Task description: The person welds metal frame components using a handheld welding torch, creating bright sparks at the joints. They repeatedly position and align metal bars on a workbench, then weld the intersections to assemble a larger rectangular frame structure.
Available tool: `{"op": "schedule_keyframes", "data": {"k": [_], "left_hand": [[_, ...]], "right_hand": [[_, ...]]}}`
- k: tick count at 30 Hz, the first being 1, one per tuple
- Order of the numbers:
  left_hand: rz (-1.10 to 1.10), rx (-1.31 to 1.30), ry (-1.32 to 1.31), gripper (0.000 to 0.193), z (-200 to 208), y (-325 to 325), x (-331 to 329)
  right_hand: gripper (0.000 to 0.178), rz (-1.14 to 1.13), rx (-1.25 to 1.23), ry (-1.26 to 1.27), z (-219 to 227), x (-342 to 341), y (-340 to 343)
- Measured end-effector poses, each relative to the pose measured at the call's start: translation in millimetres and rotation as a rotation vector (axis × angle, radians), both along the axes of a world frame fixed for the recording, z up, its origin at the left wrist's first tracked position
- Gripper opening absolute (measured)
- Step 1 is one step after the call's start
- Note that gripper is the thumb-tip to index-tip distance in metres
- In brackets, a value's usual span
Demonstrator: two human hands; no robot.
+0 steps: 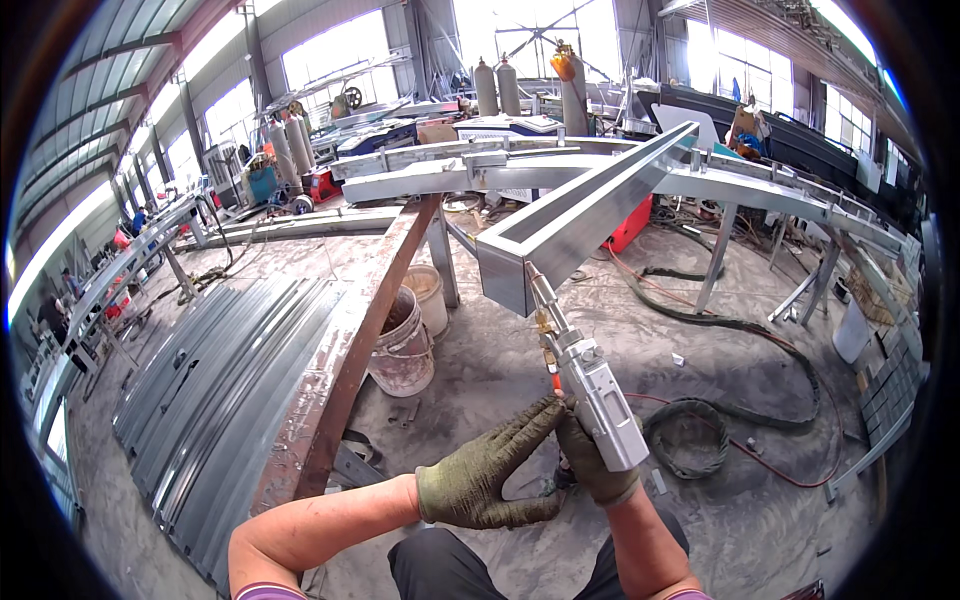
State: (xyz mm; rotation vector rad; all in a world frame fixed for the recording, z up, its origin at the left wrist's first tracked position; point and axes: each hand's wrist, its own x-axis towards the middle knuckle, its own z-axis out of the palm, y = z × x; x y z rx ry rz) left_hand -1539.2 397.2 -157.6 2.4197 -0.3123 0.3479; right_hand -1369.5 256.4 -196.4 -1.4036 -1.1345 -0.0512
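My right hand [597, 462], in a dark olive work glove, is wrapped round the grip of a silver, boxy welding gun [608, 405]. The gun's narrow nozzle points up and away, its tip at the lower corner of a metal frame [508, 277]. A thin brass-coloured tube with an orange piece runs along the nozzle's left side. My left hand [490, 475], gloved alike, is open, with fingers stretched toward the right hand and the thumb apart. Its fingertips meet or nearly meet the right glove beside the grip; I cannot tell if they touch the gun.
The frame rests on a long curved metal beam [420, 183]. A rusty brown beam [345, 370] slopes along my left, beside dirty buckets [402, 350]. Steel strips [225, 390] lie on the left floor; a thick dark hose [745, 325] coils on the right. Gas cylinders [572, 95] stand behind.
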Motion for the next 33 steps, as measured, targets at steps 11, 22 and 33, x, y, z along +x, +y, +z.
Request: {"op": "schedule_keyframes", "data": {"k": [11,22,33], "left_hand": [[0.025,-0.054,-0.029,0.117,-1,-5,0],[0.022,-0.021,-0.003,0.121,0,-2,-1],[0.02,-0.04,-0.079,0.116,-4,-5,-1]], "right_hand": [[0.016,0.003,-0.004,-0.08,-6,5,2],[0.017,0.046,-0.01,0.007,-3,3,2],[0.017,0.087,-0.075,0.066,-2,-1,0]]}}
